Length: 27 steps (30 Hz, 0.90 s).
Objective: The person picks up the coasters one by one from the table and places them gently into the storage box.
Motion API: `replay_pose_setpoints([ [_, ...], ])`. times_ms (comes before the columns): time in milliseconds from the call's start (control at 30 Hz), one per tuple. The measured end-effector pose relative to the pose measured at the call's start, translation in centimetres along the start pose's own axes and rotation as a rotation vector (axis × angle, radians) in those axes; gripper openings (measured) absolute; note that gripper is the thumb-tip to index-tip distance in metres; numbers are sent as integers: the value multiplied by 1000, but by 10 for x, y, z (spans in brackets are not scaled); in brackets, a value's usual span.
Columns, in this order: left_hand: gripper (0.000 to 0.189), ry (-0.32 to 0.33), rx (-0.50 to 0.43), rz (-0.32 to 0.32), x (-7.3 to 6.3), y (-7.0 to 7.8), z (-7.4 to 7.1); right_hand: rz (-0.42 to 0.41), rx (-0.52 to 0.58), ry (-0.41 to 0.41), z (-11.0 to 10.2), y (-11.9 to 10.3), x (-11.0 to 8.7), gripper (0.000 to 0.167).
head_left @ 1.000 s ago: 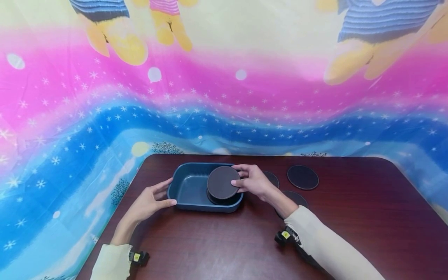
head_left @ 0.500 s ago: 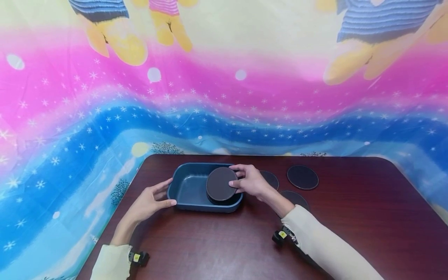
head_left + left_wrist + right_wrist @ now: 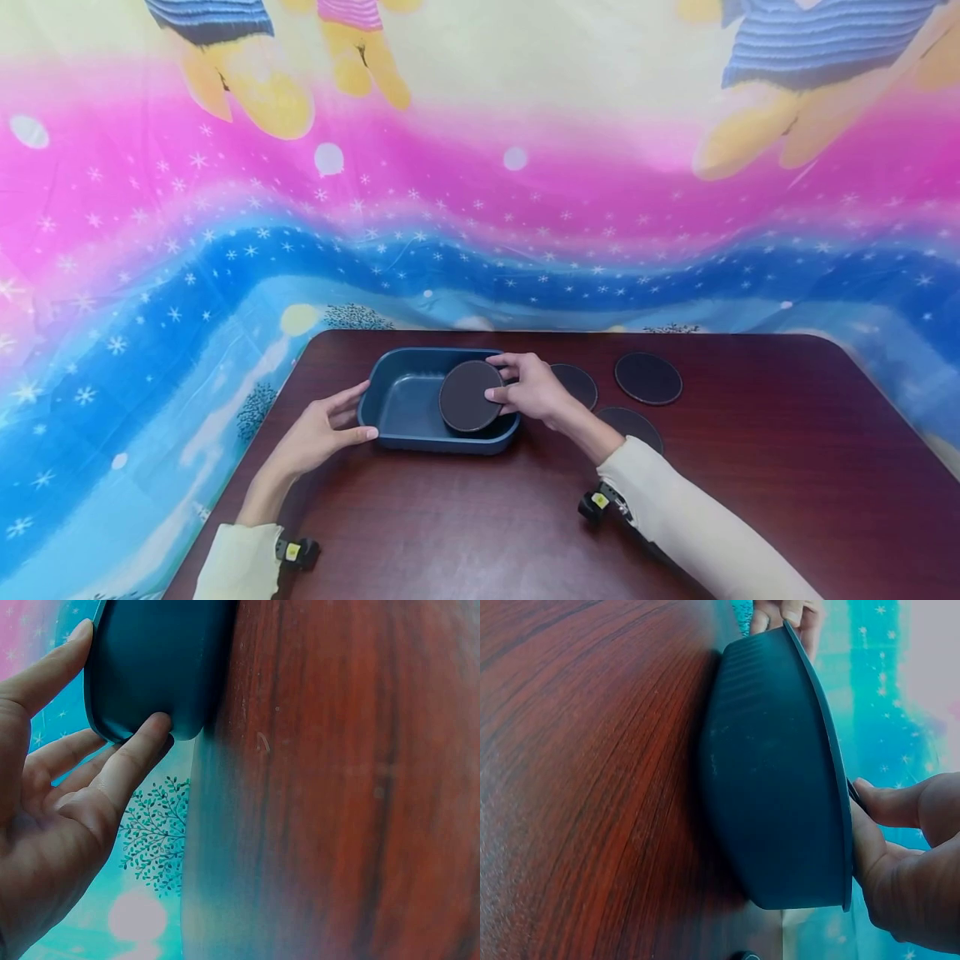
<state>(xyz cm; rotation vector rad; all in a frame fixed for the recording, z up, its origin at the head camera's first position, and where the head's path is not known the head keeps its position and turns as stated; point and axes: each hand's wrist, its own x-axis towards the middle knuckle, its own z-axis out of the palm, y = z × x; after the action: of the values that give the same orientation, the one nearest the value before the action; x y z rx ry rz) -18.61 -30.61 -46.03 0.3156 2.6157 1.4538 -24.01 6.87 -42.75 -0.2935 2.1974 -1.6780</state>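
A round dark brown coaster with a stitched-looking rim is pinched at its right edge by my right hand. It sits tilted inside the right end of a dark blue-green rectangular container. Whether another disc lies beneath it is hidden. In the right wrist view only a sliver of the coaster shows above the rim. My left hand holds the container's left end, thumb on the near corner and fingers along the side. The left wrist view shows those fingers touching the container wall.
Three more round dark coasters lie on the table to the right: one at the back, one partly behind the right hand, and one partly under the right forearm. A patterned cloth hangs behind the brown table.
My right hand has moved slightly left, and the coaster has shifted left and a little lower in the container. My left hand and the container look unmoved.
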Motion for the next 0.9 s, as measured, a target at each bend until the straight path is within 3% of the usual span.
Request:
replay_pose_setpoints([
  [333, 87, 6, 18, -5, -1, -2, -1, 16, -75, -15, 3, -5, 2, 58],
  [533, 86, 5, 24, -3, 0, -1, 1, -90, -364, 3, -2, -16, -7, 53],
  [600, 86, 5, 25, 0, 1, 0, 1, -131, -412, 22, -7, -21, -13, 54],
  [733, 85, 4, 29, 4, 1, 0, 1, -180, -410, 61, -24, -26, -25, 54],
  [900, 86, -2, 25, 5, 0, 0, 0, -186, -325, 95, -52, -13, -32, 53],
])
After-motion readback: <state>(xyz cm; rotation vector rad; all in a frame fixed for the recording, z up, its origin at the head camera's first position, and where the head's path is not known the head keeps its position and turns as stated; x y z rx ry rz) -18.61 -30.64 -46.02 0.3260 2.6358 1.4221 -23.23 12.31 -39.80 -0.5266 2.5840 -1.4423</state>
